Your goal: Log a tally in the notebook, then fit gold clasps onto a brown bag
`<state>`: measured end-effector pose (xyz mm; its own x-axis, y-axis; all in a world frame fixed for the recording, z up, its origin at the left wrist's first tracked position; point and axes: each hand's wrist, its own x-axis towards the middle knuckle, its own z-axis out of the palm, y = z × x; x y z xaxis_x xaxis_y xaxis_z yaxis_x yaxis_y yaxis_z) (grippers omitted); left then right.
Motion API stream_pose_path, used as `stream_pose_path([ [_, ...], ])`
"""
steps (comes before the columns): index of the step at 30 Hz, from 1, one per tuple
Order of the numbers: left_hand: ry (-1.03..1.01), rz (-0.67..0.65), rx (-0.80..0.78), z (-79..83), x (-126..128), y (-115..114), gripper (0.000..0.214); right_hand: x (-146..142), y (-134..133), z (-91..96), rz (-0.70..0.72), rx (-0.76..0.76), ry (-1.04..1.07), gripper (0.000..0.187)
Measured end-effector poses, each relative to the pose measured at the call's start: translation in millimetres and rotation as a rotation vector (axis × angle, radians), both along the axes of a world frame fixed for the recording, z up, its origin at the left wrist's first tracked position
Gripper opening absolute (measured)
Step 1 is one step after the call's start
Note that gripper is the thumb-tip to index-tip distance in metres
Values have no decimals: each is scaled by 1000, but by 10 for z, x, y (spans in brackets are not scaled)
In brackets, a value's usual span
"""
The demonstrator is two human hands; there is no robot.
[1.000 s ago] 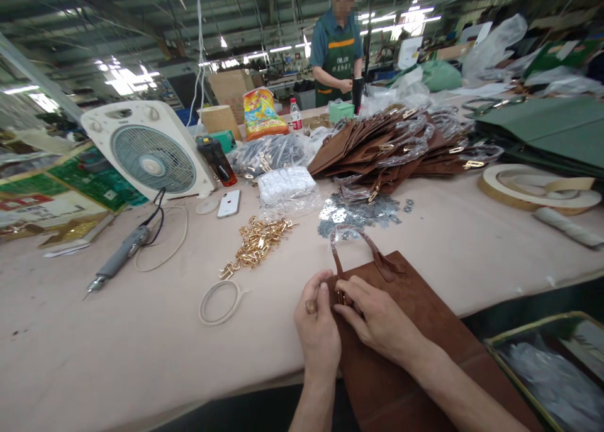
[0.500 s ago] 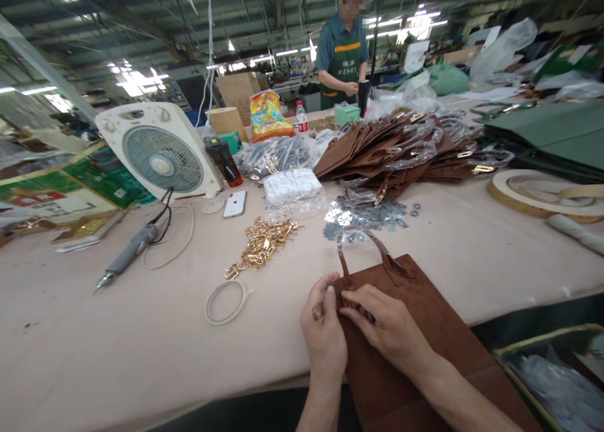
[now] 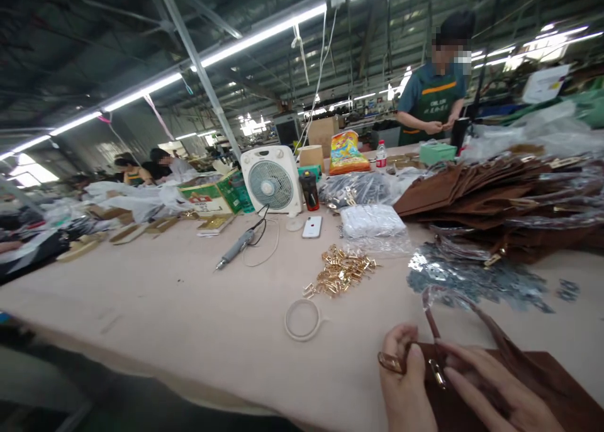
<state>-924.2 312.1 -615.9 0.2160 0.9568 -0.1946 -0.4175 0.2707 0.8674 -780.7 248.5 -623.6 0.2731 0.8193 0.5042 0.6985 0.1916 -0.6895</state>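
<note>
the person's two hands are low at the near edge of the table, close side by side. the left hand is closed on the top edge of a brown bag, its thumb pressed down on the cloth, and a gold ring sticks out by its fingers. the right hand lies flat on the bag with its fingers stretched out, not gripping, the tips just beside a small metal clip between the two hands. the bag lies flat under both hands and runs off to the right. its handle, wrapped in clear plastic, loops up just past the fingertips. a white ring lies on the table near the left hand, further from the person, and a heap of gold bits sits just beyond it. a spread of silver plates lies past the handle, with a pile of brown bags behind them. far out from the left hand are a phone, a grey tool on a cord and a white fan. another person in green stands at the far side of the table, well away from the hands.
</note>
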Motion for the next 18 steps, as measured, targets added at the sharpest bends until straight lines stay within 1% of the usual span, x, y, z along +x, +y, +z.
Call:
stream_pose_path([
  [2, -168, 18, -87, -13, -15, 41, 55, -75, 138, 176, -47, 14, 89, 36],
  [4, -308, 42, -155, 51, -24, 72, 57, -206, 354, 389, -19, 16, 139, 32],
  [5, -372, 55, -174, 106, -28, 82, 55, -286, 488, 494, 31, 6, 159, 31],
  [7, -489, 68, -183, 235, -40, 94, 45, -461, 788, 672, 189, -52, 181, 29],
  [9, -573, 78, -160, 338, -55, 100, 32, -632, 1105, 776, 354, -130, 163, 26],
  [11, -594, 93, -146, 374, -65, 108, 23, -783, 1405, 799, 470, -185, 99, 21],
  [13, -575, 119, -153, 342, -63, 122, 21, -906, 1664, 767, 501, -206, 2, 18],
  [15, -561, 150, -172, 266, -51, 143, 23, -1001, 1861, 718, 457, -229, -107, 17],
  [18, -532, 182, -196, 127, -33, 181, 32, -1095, 2026, 664, 356, -267, -214, 16],
])
